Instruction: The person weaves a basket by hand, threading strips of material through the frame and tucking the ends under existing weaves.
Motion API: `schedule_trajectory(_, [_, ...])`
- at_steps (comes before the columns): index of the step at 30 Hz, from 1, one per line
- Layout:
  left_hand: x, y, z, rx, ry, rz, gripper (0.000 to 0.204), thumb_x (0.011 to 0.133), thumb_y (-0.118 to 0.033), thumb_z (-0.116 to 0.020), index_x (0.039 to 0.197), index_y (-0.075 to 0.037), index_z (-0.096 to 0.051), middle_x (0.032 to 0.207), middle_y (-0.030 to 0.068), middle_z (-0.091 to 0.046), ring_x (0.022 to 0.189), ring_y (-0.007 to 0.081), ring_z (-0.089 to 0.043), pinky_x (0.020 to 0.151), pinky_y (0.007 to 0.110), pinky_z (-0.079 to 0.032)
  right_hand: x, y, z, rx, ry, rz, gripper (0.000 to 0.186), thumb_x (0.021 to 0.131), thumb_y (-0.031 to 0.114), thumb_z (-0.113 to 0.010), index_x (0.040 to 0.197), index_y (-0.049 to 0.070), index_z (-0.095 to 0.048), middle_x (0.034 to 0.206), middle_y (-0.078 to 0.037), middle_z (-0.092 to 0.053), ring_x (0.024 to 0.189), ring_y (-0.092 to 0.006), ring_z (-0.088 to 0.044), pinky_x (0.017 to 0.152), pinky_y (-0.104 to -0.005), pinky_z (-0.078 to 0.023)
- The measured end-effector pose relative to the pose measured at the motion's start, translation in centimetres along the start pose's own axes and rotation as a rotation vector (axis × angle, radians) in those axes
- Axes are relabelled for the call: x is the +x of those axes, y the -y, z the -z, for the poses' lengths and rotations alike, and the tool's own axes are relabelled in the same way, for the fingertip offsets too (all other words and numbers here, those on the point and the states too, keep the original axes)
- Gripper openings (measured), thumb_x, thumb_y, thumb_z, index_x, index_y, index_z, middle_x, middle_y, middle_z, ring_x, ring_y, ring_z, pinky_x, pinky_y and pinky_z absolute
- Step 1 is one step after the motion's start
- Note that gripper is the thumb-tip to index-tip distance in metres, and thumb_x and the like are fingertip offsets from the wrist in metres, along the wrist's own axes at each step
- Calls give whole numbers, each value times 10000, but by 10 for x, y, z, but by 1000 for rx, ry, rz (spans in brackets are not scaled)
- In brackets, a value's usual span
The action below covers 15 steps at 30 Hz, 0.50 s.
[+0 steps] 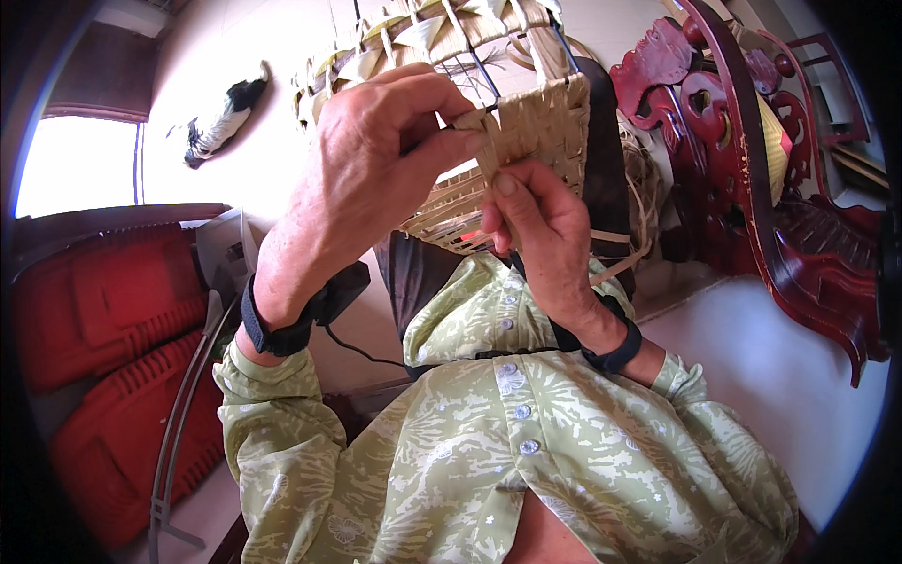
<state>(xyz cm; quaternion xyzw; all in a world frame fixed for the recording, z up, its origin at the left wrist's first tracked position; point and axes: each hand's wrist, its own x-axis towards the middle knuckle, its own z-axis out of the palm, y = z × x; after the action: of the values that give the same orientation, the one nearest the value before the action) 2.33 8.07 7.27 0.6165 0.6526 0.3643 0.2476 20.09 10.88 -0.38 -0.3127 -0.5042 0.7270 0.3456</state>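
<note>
A pale, partly woven basket (552, 127) of flat strips rests over my lap, with an open lattice edge and thin dark rods at its far side. My left hand (376, 155) is closed on its upper near section, thumb pressing beside a dark rod. Just below and to the right, my right hand (531, 221) pinches a flat strip of the same weave between thumb and curled fingers. Loose strips hang at the right of the basket, behind my right wrist. The fingertips of my left hand are partly hidden.
A carved dark-red wooden chair (756, 179) stands close on the right, beside a coil of loose strips (641, 202). Red plastic items (108, 310) and a curved metal frame (188, 395) are at the left. A black-and-white animal (225, 117) lies on the pale floor beyond.
</note>
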Motion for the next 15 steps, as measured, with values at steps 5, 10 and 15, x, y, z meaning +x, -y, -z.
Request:
schedule_trajectory(5, [1, 0, -2, 0, -23, -17, 97, 856, -17, -687, 925, 27, -635, 784, -24, -561, 704, 19, -533, 640, 190, -430, -6, 6, -2, -70, -41, 56, 194, 1002, 202, -574, 921, 26, -584, 694, 13, -586, 609, -32, -518, 550, -193, -433])
schedule_trajectory(10, [3, 1, -4, -37, -10, 39, 86, 862, -29, -680, 912, 23, -634, 784, -27, -565, 693, 25, -518, 634, 197, -421, -6, 10, 3, -235, -28, 131, 197, 996, 189, -582, 903, 15, -594, 672, 0, -599, 604, -44, -547, 551, -211, -458])
schedule_trajectory(15, [4, -7, 2, 80, 26, -30, 88, 903, -59, -632, 929, 25, -638, 803, -19, -579, 713, 47, -511, 626, 212, -411, -5, 13, 10, -213, 20, 97, 226, 1001, 214, -578, 884, 21, -577, 710, -1, -612, 627, -44, -557, 576, -202, -470])
